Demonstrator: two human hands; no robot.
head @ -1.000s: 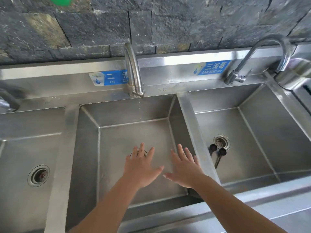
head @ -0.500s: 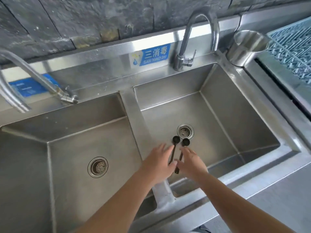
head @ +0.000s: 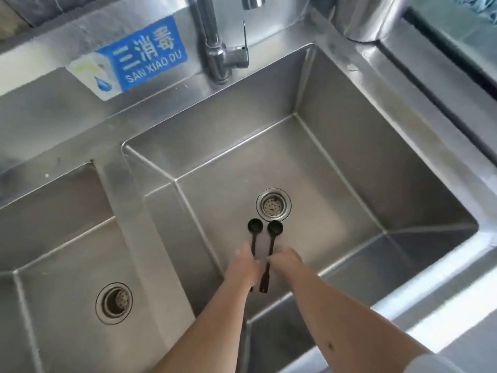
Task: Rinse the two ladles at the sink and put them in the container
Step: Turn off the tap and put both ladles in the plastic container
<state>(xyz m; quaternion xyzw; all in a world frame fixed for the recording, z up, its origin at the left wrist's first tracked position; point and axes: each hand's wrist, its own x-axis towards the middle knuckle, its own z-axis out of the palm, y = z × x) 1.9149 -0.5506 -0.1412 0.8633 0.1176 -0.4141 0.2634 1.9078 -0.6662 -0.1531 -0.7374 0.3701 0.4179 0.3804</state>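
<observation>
Two small dark ladles lie side by side on the floor of the right steel basin (head: 363, 162), bowls pointing at the drain. My left hand (head: 243, 267) is closed around the handle of the left ladle (head: 254, 232). My right hand (head: 286, 261) pinches the handle of the right ladle (head: 272, 238), whose flat end sticks out below my fingers. The steel container (head: 360, 17) stands on the rim at the top right, only partly in frame.
The tap (head: 217, 47) rises behind the basin; no water runs from it. The drain strainer (head: 273, 205) sits just beyond the ladle bowls. A second basin (head: 61, 238) with its own drain lies to the left. A blue sign (head: 139, 60) is stuck on the backsplash.
My view has swung right and closer to the right basin. Both hands have gone from spread open over the middle basin to closed on the ladle handles.
</observation>
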